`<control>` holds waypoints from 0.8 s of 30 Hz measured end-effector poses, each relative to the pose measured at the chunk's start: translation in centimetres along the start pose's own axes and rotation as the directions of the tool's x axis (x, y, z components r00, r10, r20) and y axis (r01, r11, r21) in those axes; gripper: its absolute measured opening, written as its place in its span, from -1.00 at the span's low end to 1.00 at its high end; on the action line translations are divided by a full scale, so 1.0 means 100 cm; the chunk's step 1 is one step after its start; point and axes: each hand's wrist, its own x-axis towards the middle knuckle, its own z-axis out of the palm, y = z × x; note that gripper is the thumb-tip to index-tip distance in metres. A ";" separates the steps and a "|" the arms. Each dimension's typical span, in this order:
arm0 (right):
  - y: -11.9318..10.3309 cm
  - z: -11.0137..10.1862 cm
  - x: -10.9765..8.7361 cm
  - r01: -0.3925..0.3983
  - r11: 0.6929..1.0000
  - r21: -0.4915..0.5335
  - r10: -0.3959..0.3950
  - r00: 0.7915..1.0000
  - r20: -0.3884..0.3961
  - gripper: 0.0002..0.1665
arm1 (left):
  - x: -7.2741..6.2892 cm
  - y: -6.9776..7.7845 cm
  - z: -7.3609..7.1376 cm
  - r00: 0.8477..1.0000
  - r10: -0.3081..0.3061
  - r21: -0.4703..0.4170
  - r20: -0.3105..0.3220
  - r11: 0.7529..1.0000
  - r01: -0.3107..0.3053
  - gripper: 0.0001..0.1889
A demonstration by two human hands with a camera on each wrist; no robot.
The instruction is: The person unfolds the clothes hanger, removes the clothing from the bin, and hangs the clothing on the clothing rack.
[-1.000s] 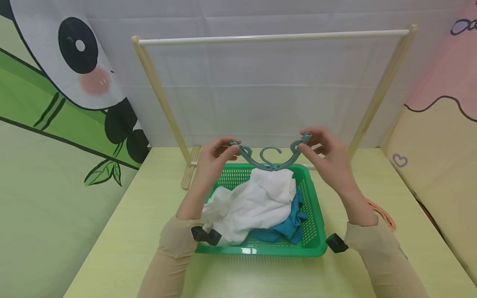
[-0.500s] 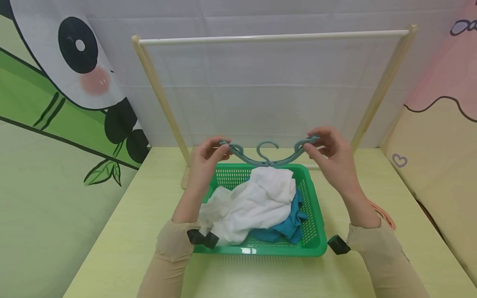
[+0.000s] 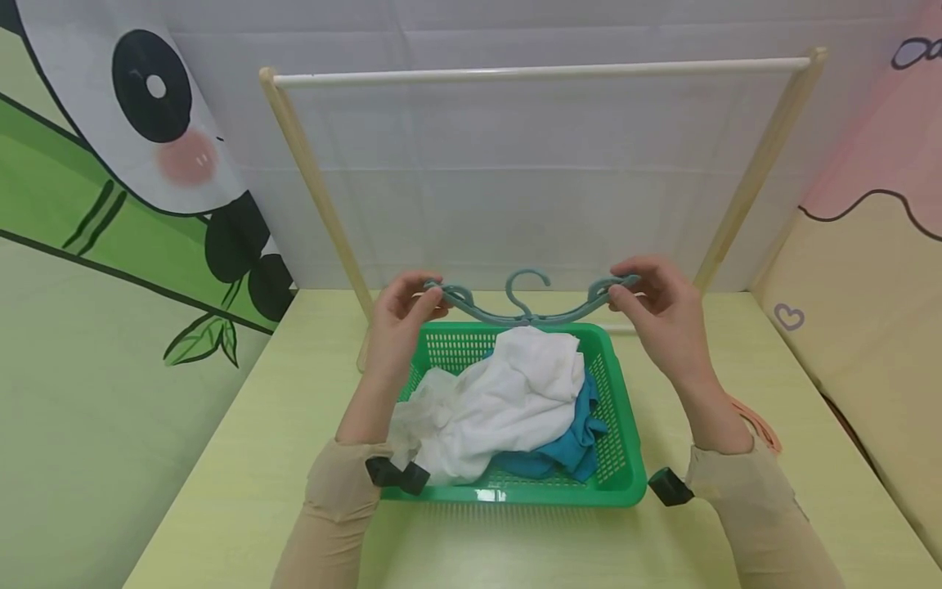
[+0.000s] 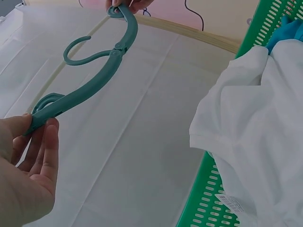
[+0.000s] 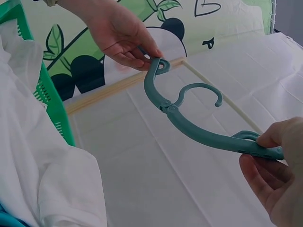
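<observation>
A teal folding clothes hanger [image 3: 486, 315] spans both hands above the back rim of a green basket [image 3: 618, 458], its hook pointing up and its two arms spread. My left hand [image 3: 392, 327] pinches the left tip between thumb and fingers. At the other tip, my right hand [image 3: 666, 323] pinches in the same way. Both wrist views show the hanger's centre joint, with the hanger [image 4: 90, 92] running from hand to hand. Inside the basket lie a white cloth garment [image 3: 508, 401] and, partly under it, a blue one [image 3: 562, 454].
A rack with a white crossbar [image 3: 545, 75] and pale wooden posts [image 3: 316, 184] stands behind the basket. An orange item [image 3: 758, 421], partly hidden by my right forearm, lies on the pale table [image 3: 243, 458]. Printed cloth panels [image 3: 110, 327] rise at the sides.
My hands have moved apart, left hand leftward and right hand rightward. The hanger's arms have spread from a deep curve to a flatter one, and its hook has risen upright.
</observation>
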 end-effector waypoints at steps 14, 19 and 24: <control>0.009 -0.001 -0.005 -0.039 0.991 0.126 0.044 0.998 -0.036 -0.81 | -0.006 -0.008 -0.004 0.999 0.021 -0.069 -0.038 0.997 -0.023 -0.78; 0.012 0.001 -0.007 -0.045 0.976 0.214 0.058 0.997 -0.054 -0.83 | -0.008 -0.010 -0.003 0.997 0.007 -0.085 -0.072 0.996 -0.014 -0.84; 0.014 0.003 -0.009 -0.061 0.956 0.287 0.083 0.994 -0.065 -0.87 | -0.010 -0.012 -0.002 0.994 -0.026 -0.110 -0.105 0.994 0.014 -0.88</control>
